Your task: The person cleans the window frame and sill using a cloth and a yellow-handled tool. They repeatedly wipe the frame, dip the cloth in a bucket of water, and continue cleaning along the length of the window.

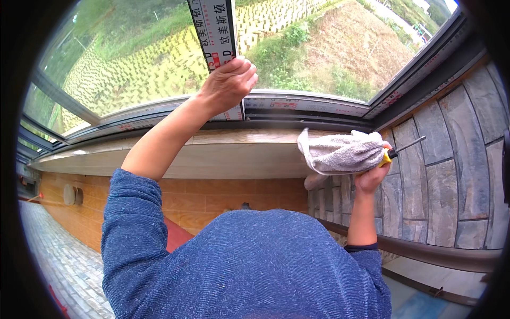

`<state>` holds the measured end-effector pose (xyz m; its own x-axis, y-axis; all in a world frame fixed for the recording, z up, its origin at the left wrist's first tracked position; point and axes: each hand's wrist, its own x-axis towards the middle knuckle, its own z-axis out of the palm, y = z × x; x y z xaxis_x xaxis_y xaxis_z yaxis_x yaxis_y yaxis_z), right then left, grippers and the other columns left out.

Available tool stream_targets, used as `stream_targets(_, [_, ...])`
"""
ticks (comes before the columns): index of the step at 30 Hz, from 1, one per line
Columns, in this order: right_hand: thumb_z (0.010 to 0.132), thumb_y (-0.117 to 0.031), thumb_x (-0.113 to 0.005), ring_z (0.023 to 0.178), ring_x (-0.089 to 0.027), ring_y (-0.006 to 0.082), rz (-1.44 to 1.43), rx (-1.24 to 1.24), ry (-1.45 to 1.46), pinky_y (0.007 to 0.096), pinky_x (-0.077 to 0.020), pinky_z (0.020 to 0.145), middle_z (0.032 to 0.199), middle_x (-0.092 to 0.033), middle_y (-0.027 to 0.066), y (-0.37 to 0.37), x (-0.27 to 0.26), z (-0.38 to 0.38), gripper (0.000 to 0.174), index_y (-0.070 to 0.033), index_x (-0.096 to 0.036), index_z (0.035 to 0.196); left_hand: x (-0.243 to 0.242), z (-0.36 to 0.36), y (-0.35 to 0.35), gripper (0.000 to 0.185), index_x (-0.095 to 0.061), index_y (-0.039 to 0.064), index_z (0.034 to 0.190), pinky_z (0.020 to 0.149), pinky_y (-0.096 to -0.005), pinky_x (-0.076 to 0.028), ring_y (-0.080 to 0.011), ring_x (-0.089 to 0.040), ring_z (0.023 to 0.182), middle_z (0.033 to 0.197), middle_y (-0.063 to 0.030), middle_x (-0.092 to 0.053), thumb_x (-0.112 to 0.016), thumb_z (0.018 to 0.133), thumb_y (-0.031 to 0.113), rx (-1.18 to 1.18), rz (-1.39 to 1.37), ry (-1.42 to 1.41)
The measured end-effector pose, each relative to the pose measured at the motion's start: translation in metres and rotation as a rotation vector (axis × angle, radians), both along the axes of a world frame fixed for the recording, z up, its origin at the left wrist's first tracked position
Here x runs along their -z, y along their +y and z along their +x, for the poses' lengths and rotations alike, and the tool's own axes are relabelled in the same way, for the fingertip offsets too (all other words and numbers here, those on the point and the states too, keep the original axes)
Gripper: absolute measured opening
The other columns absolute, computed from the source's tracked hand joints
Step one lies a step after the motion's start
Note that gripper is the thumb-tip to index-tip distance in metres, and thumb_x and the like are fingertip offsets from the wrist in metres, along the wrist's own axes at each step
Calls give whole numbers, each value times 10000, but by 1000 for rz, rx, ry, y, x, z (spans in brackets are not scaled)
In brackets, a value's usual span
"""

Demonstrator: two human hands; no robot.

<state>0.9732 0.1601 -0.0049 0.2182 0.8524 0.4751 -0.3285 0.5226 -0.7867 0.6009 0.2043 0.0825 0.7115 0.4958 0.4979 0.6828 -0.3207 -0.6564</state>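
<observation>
My left hand (pixel 231 83) is closed around the upright stile (pixel 218 30) of a sliding window sash. Printed protective film covers that stile. In my right hand (pixel 371 178) are a screwdriver (pixel 385 157) and a crumpled grey-white terry cloth (pixel 342 153). The screwdriver's handle is yellow and black, and its bare metal shaft points right, towards the stone-clad wall; its tip is too small to make out. Draped over the fingers, the cloth hides much of the handle and hangs out to the left, above the wooden window sill (pixel 255 136).
Dark window track (pixel 287 123) runs along the sill. To the right stands a wall of stone-look tiles (pixel 454 187), with a brown rail (pixel 438 251) below it. Wood-look floor (pixel 239 193) lies under the sill, and a round stool-like object (pixel 70 194) is at left. Fields show through the glass.
</observation>
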Motion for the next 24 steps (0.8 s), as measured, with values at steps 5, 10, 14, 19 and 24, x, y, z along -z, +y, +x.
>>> stream_targets(5, [853, -68, -559, 1001, -576, 203, 0, -72, -107, 333, -481, 888, 1097, -553, 81, 5, 9, -10, 338, -54, -479, 1181, -2, -40, -16, 175, -619, 97, 927, 904, -268, -357, -124, -557, 896, 867, 8, -566, -569, 760, 110, 1, -41, -43])
stream_targets(10, [891, -79, -559, 931, -607, 211, 23, -194, -171, 360, -512, 846, 1043, -577, 94, 12, -5, -37, 253, -69, -484, 1133, 3, -76, -33, 141, -547, 160, 849, 920, -265, -375, -111, -542, 876, 828, 26, -526, -569, 717, 116, -76, 123, 41])
stream_targets(14, [909, -24, -538, 963, -602, 208, 52, -135, -249, 349, -501, 871, 1090, -579, 103, 56, 4, -38, 270, -45, -478, 1172, 1, -102, -38, 97, -550, 182, 846, 927, -253, -358, -100, -530, 896, 825, 51, -509, -557, 752, 156, -57, 179, 12])
stream_targets(19, [879, 1, -567, 979, -541, 139, -14, 11, -298, 277, -428, 887, 1092, -547, 43, 84, 3, -71, 300, -29, -495, 1169, 3, -152, -51, 87, -577, 148, 886, 915, -268, -357, -121, -537, 840, 779, 33, -541, -573, 814, 98, -6, 59, -112])
stream_targets(24, [875, 7, -576, 923, -549, 120, 38, 39, -291, 254, -431, 845, 1013, -563, 25, 79, -11, -103, 261, -33, -506, 1123, -1, -195, -79, 262, -597, 120, 951, 924, -290, -337, -147, -544, 926, 892, 14, -556, -607, 708, 22, -64, -14, -214])
